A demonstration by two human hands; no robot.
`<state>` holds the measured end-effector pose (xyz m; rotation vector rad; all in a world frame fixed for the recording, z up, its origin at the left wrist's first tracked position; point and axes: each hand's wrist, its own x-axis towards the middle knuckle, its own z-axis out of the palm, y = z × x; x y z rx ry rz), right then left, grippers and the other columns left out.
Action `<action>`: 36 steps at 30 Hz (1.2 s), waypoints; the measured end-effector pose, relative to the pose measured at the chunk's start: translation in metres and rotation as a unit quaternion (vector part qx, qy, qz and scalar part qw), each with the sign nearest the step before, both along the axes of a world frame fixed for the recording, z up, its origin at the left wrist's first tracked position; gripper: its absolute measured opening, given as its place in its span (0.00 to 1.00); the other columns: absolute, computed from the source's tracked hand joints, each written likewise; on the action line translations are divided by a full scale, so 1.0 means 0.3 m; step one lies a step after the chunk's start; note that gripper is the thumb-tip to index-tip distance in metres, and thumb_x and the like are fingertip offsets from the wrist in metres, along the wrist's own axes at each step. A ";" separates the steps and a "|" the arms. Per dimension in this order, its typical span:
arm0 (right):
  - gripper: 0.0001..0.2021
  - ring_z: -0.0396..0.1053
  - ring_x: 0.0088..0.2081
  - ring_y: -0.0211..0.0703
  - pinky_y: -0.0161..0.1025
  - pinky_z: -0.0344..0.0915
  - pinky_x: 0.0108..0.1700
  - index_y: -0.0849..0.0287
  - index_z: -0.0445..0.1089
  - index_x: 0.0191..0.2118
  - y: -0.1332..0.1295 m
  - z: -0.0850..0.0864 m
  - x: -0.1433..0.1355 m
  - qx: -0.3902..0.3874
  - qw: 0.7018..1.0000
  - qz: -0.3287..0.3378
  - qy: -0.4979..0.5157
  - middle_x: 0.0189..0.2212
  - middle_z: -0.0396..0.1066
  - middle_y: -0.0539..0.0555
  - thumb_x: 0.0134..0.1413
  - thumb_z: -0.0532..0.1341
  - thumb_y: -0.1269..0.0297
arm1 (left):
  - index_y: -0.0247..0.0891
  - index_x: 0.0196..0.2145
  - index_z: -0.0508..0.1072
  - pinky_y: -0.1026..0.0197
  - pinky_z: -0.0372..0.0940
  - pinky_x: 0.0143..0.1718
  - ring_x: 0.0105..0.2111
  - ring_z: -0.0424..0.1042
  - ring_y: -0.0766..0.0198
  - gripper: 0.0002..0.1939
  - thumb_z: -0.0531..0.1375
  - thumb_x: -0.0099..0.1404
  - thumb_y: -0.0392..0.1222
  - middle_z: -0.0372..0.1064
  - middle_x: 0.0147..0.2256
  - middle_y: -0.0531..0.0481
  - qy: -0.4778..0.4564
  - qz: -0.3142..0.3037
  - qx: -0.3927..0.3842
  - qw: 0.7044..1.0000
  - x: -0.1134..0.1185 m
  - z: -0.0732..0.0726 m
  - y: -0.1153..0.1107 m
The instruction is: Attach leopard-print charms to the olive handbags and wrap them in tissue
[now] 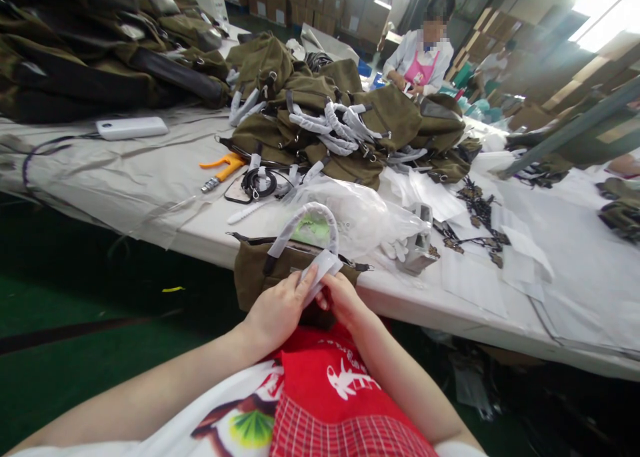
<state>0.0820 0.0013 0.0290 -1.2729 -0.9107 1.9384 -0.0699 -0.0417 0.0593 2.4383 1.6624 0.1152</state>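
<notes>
An olive-brown handbag [250, 270] stands at the table's front edge, close to my body. Its far handle [327, 213] arches up, covered in white wrapping. Between my hands is a white wrapping sheet [325, 263], folded at the bag's near side; whatever lies inside it is hidden. My left hand [280, 307] pinches the sheet from the left, thumb and fingers pressed against it. Closed on the sheet's right edge is my right hand [343, 297], with its fingers curled in and partly hidden.
Behind the bag lies a clear plastic bag [355, 210] beside a grey tape dispenser [420, 240]. An orange-handled tool [225, 170] and a coiled black strap [260, 183] lie left. Olive bags [400, 113] are heaped beyond; a co-worker [423, 53] stands behind them. White sheets [470, 280] lie right.
</notes>
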 end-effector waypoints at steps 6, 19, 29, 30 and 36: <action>0.24 0.55 0.11 0.31 0.30 0.48 0.13 0.59 0.64 0.22 0.001 0.006 0.006 0.000 1.000 -0.003 -0.009 0.11 0.60 0.46 0.48 0.60 0.40 | 0.41 0.67 0.52 0.49 0.70 0.47 0.51 0.71 0.48 0.32 0.49 0.66 0.31 0.62 0.57 0.32 -0.071 -0.023 -0.036 0.997 0.001 0.000 -0.016; 0.29 0.56 0.11 0.32 0.30 0.48 0.13 0.58 0.62 0.19 0.000 0.007 0.049 0.084 0.983 0.074 -0.143 0.11 0.61 0.47 0.50 0.56 0.34 | 0.32 0.38 0.74 0.61 0.67 0.28 0.25 0.72 0.61 0.29 0.67 0.50 0.61 0.75 0.28 0.45 -0.569 0.167 -0.470 0.653 -0.039 -0.028 0.079; 0.14 0.70 0.43 0.48 0.40 0.64 0.45 0.60 0.75 0.38 0.146 0.161 0.649 0.250 0.760 -0.307 -0.516 0.41 0.74 0.61 0.53 0.60 0.56 | 0.36 0.32 0.75 0.61 0.67 0.23 0.24 0.74 0.56 0.28 0.69 0.43 0.63 0.77 0.26 0.45 -0.535 0.214 -0.395 0.715 -0.003 -0.047 0.126; 0.13 0.70 0.44 0.50 0.40 0.63 0.46 0.60 0.76 0.34 0.160 0.155 0.696 0.234 0.762 -0.312 -0.517 0.39 0.74 0.61 0.51 0.61 0.56 | 0.36 0.32 0.75 0.61 0.67 0.23 0.24 0.74 0.55 0.28 0.69 0.42 0.63 0.77 0.25 0.45 -0.533 0.215 -0.389 0.720 -0.001 -0.054 0.127; 0.16 0.70 0.28 0.44 0.38 0.65 0.33 0.61 0.76 0.27 0.203 0.098 0.753 0.223 0.829 -0.290 -0.422 0.22 0.73 0.53 0.45 0.62 0.51 | 0.36 0.31 0.75 0.61 0.68 0.23 0.24 0.74 0.55 0.27 0.69 0.43 0.62 0.77 0.26 0.46 -0.537 0.215 -0.375 0.724 0.009 -0.076 0.121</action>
